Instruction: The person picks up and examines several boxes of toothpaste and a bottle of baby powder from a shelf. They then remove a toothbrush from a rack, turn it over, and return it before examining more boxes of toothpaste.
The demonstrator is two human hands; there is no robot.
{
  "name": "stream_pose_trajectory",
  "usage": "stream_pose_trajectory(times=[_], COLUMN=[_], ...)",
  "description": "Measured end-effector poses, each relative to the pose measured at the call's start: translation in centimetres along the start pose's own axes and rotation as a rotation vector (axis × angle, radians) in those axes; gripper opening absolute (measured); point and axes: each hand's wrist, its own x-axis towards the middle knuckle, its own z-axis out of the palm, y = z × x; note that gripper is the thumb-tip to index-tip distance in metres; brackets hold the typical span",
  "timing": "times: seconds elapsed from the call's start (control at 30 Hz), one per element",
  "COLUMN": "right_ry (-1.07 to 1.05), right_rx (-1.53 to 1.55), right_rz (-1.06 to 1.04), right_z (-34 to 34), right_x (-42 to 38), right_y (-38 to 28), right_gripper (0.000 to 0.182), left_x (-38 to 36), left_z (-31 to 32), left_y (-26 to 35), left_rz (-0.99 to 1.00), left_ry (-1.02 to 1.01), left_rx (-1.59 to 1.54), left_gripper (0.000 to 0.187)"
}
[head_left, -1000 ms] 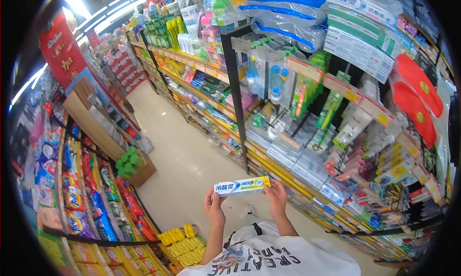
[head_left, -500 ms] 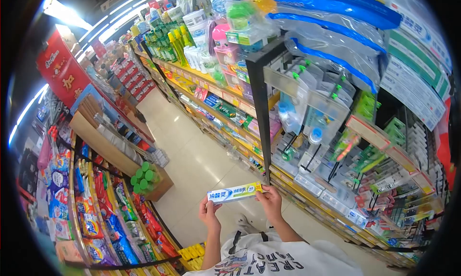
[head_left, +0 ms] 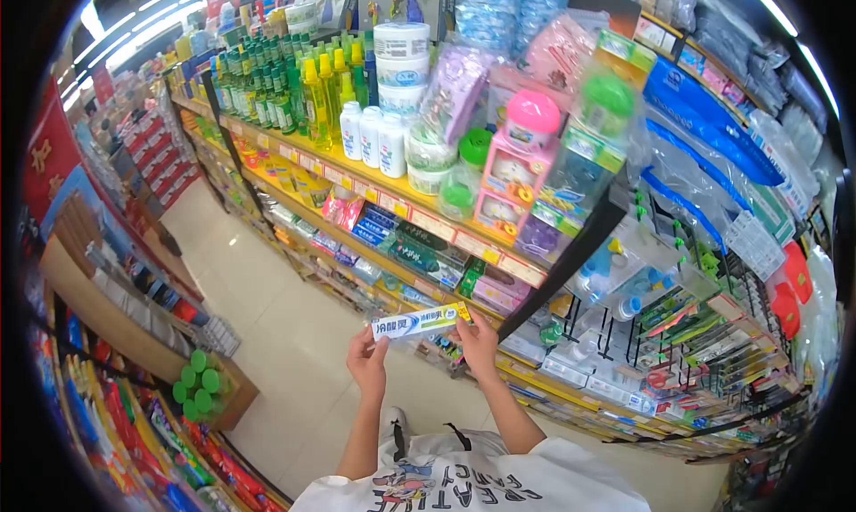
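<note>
A long white and blue toothpaste box (head_left: 415,323) with a yellow-green right end is held level in front of my body. My left hand (head_left: 366,353) grips its left end, thumb on the front face. On the yellow right end my right hand (head_left: 477,337) is closed, thumb also in front. The printed front faces me, and the fingers behind the box are hidden. Beyond it, similar long boxes (head_left: 426,255) lie on the middle shelf of the rack, apart from my hands.
Ahead stands a shelf rack (head_left: 392,211) with white bottles (head_left: 371,139), green and yellow bottles and tubs. Right of a black post (head_left: 571,253) hang packaged goods. At left are green-lidded containers (head_left: 201,383) and colourful bags (head_left: 134,432). A tiled aisle floor (head_left: 294,352) runs between.
My view has turned right toward the shelf rack, which now fills the middle. Both hands still hold the toothpaste box, which appears slightly higher and further left in view.
</note>
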Motion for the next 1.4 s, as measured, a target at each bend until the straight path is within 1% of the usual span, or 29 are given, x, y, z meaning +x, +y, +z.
stream_pose_trajectory(times=[0.07, 0.13, 0.17, 0.27, 0.3, 0.37, 0.4, 0.43, 0.5, 0.53, 0.57, 0.63, 0.7, 0.73, 0.77, 0.83, 0.87, 0.9, 0.97, 1.0, 1.03, 1.07, 1.13, 1.17, 1.23, 1.27, 1.3, 1.37, 1.4], right_ry=[0.051, 0.108, 0.155, 0.261, 0.277, 0.205, 0.268, 0.284, 0.319, 0.314, 0.330, 0.349, 0.335, 0.364, 0.389, 0.433, 0.538, 0.549, 0.609, 0.521, 0.532, 0.537, 0.571, 0.585, 0.686, 0.607, 0.613, 0.552, 0.552], right_rx=[-0.130, -0.250, -0.356, -0.227, -0.234, -0.400, -0.588, -0.593, -0.695, -0.399, -0.395, -0.529, -0.450, -0.316, -0.178, -0.205, -0.367, -0.365, -1.051, -1.031, -1.031, -0.915, -0.738, -0.739, -0.747, -0.690, -0.689, -0.687, -0.686], right_rz=[-0.168, -0.216, -0.267, -0.258, -0.266, -0.077, -0.136, -0.134, -0.229, -0.219, -0.212, -0.340, -0.301, -0.271, -0.246, -0.037, -0.295, -0.284, -0.439, -0.328, -0.322, -0.268, -0.214, -0.215, -0.204, -0.189, -0.185, -0.151, -0.151], right_z=[1.5, 2.6, 3.2, 4.7, 4.8, 4.7, 4.9, 5.1, 5.6, 4.9, 5.0, 5.0, 4.2, 3.5, 2.9, 1.9, 1.4, 0.3, -2.3, -2.7, -3.0, -3.2, -3.3, -3.1, -3.0, -3.4, -3.0, -1.5, -1.2], right_x=[2.2, 5.0, 6.3, 9.4, 10.3, 11.7, 12.4, 12.5, 14.1, 16.8, 16.8, 17.5, 16.7, 15.8, 15.1, 10.7, 10.2, 10.8, 12.8, 13.0, 13.2, 13.7, 13.9, 14.2, 14.7, 14.6, 13.9, 12.4, 12.0], right_y=[-0.2, -0.2, -0.2, -1.0, -1.5, -2.3, -2.2, -1.9, -2.0, 2.9, 3.3, 2.7, 2.6, 1.8, 1.0, -7.4, -7.6, -6.1, -1.5, -1.4, -0.8, -0.3, -0.5, -0.3, 0.7, 1.2, 0.3, -2.3, -2.6], right_gripper=[0.040, 0.040, 0.040, 0.037, 0.037, 0.034, 0.027, 0.027, 0.024, 0.027, 0.027, 0.035, 0.032, 0.031, 0.030, 0.032, 0.029, 0.029, 0.029, 0.033, 0.033, 0.034, 0.037, 0.037, 0.040, 0.041, 0.041, 0.040, 0.040], left_x=[3.1, 7.2, 9.0, 13.7, 15.4, 18.1, 19.3, 19.8, 22.3, 23.2, 23.6, 25.6, 27.0, 26.5, 25.8, 22.5, 21.0, 19.1, 16.4, 15.1, 14.1, 13.4, 12.2, 11.9, 11.6, 11.7, 11.7, 11.6, 11.1], left_z=[-0.2, 0.6, 1.0, 3.4, 4.4, 6.3, 7.2, 7.6, 9.4, 10.1, 10.5, 11.8, 12.3, 12.5, 12.4, 12.8, 13.7, 14.6, 17.0, 18.8, 20.5, 21.7, 23.4, 23.8, 23.8, 23.7, 23.6, 23.3, 22.5], left_y=[-0.7, -2.1, -2.3, -2.5, -3.1, -2.5, -2.1, -1.8, -3.4, -3.7, -4.2, -5.3, -7.2, -6.7, -6.1, -1.4, -1.3, -1.5, -2.9, -3.5, -4.1, -4.5, -4.8, -5.1, -4.9, -5.2, -5.9, -6.8, -4.9], left_rz=[0.031, 0.223, 0.218, 0.219, 0.246, 0.279, 0.279, 0.274, 0.329, 0.359, 0.386, 0.395, 0.265, 0.256, 0.257, 0.727, 0.635, 0.531, 0.392, 0.259, 0.129, 0.136, 0.532, 0.538, 0.427, 0.379, 0.379, 0.207, 0.207], left_ry=[-0.027, -0.045, -0.057, -0.139, -0.133, -0.143, -0.155, -0.165, -0.129, -0.109, -0.092, -0.097, -0.211, -0.173, -0.180, -0.070, -0.179, -0.291, -0.587, -0.690, -0.790, -0.803, -0.698, -0.709, -0.683, -0.724, -0.731, -0.641, -0.642], left_rx=[0.089, 0.102, 0.093, 0.012, 0.073, 0.121, 0.226, 0.336, 0.270, 0.325, 0.388, 0.364, 0.361, 0.362, 0.363, 0.387, 0.275, 0.168, 0.262, 0.327, 0.390, 0.387, 0.351, 0.344, 0.322, 0.308, 0.310, 0.202, 0.202], left_gripper=[0.030, 0.029, 0.029, 0.032, 0.033, 0.034, 0.035, 0.037, 0.034, 0.033, 0.032, 0.028, 0.023, 0.016, 0.016, 0.013, 0.014, 0.015, 0.017, 0.020, 0.023, 0.023, 0.029, 0.029, 0.033, 0.035, 0.035, 0.034, 0.034])
